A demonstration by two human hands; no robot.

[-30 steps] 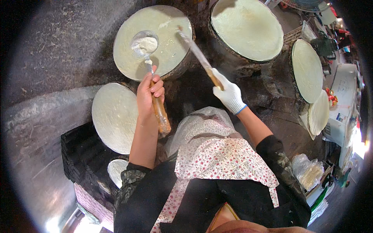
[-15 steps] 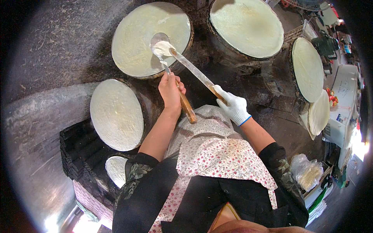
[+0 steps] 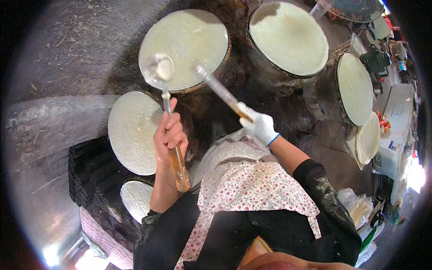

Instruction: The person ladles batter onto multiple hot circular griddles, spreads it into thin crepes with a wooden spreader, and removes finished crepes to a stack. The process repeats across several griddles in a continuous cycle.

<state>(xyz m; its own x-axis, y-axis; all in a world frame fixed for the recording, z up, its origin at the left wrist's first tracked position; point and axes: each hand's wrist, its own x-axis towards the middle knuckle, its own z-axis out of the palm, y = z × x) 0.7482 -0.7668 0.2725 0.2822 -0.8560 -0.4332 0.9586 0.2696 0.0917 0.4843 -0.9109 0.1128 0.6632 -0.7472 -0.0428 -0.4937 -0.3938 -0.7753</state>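
Observation:
My left hand point(image 3: 168, 135) grips the wooden handle of a steel ladle point(image 3: 157, 71) holding pale batter, raised over the near edge of the top-centre round griddle point(image 3: 189, 40) covered with a thin pale sheet. My right hand point(image 3: 256, 123), in a white glove, is closed on the wooden handle of a long flat metal spatula point(image 3: 213, 83), whose blurred blade points at that griddle. Another coated griddle point(image 3: 135, 132) lies left of my left hand.
More coated griddles stand at top right point(image 3: 288, 36), right point(image 3: 354, 90) and lower left point(image 3: 135, 201). Stacked pale rounds point(image 3: 366, 139) lie at right, beside a white box point(image 3: 396, 108), bagged goods point(image 3: 353, 209) and a fan point(image 3: 351, 9). Black ridged blocks point(image 3: 92, 166) sit at left.
The ladle and spatula, which met over the griddle half a second ago, are apart now. My left hand has moved left and down; my right hand has shifted slightly left.

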